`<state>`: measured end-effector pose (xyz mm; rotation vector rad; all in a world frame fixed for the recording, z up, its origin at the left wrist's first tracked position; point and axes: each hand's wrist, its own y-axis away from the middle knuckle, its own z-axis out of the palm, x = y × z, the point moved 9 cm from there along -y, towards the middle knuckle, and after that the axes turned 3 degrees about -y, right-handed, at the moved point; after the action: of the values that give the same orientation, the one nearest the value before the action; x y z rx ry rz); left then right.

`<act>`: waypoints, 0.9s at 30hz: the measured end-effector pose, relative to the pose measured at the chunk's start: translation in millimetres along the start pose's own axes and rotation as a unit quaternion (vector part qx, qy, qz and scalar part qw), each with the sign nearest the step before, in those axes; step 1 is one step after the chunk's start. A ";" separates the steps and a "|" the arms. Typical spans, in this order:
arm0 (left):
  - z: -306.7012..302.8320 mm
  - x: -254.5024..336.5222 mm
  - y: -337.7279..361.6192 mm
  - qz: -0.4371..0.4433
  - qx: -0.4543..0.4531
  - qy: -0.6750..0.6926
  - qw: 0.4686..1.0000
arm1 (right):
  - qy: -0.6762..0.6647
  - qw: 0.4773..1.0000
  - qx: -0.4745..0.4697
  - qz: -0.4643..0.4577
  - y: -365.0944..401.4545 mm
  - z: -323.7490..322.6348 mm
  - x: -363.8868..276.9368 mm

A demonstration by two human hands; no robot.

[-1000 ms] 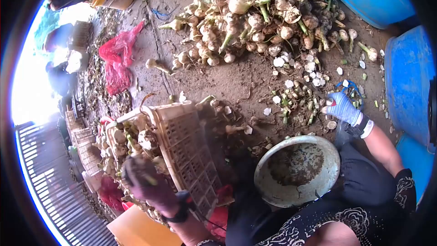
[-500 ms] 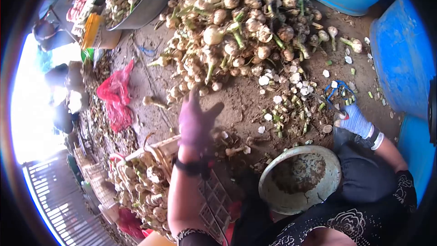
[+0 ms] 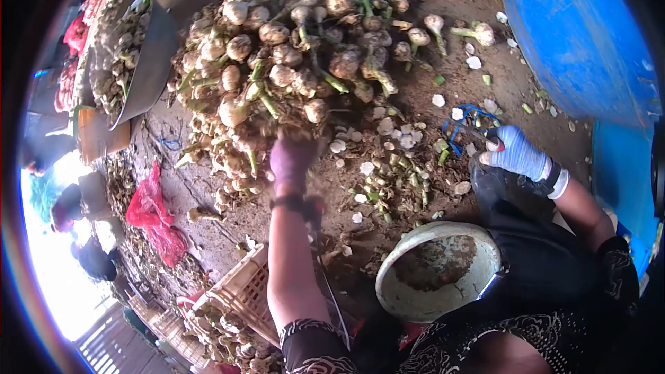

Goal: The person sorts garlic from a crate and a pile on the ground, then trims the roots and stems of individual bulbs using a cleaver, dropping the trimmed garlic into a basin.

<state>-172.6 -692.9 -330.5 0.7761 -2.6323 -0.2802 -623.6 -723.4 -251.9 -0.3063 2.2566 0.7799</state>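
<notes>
A large heap of garlic bulbs with green stems (image 3: 277, 48) lies on the dirt floor. My left hand (image 3: 292, 159), in a pinkish glove, reaches to the heap's near edge; its fingers are blurred among the bulbs, so what it grips cannot be made out. At the right, my right hand (image 3: 512, 149), in a pale blue-white glove, is closed around a small cutting tool with a red part (image 3: 494, 144). Cut stem pieces (image 3: 398, 183) and white trimmings lie between my hands. Below them sits a round, dirt-stained basin (image 3: 440, 270).
A crate (image 3: 242, 284) and trimmed garlic (image 3: 222, 332) are at the lower left. Blue barrels (image 3: 582, 34) stand at the right. Red plastic bags (image 3: 154, 218) lie at the left, below a grey tub of garlic (image 3: 149, 62). Blurred people (image 3: 90, 256) appear at the far left.
My left hand has moved from above the bare ground to the heap's near edge. My right hand still holds the tool. The view has shifted, so most things appear farther left.
</notes>
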 end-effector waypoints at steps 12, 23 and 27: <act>46.2 60.3 157.1 0.070 -0.072 0.527 0.844 | 0.159 0.956 -0.054 -0.240 14.0 48.5 -92.7; 38.5 109.0 237.6 0.005 -0.178 0.573 0.800 | 0.123 0.938 -0.079 -0.315 27.9 52.0 -119.5; 94.2 60.9 238.9 0.037 -0.167 0.381 0.908 | 0.137 0.932 -0.099 -0.321 27.3 63.9 -101.2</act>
<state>-373.1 -521.3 -327.8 0.5203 -1.8047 -0.3150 -527.4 -663.5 -204.7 -1.2435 2.1153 0.6282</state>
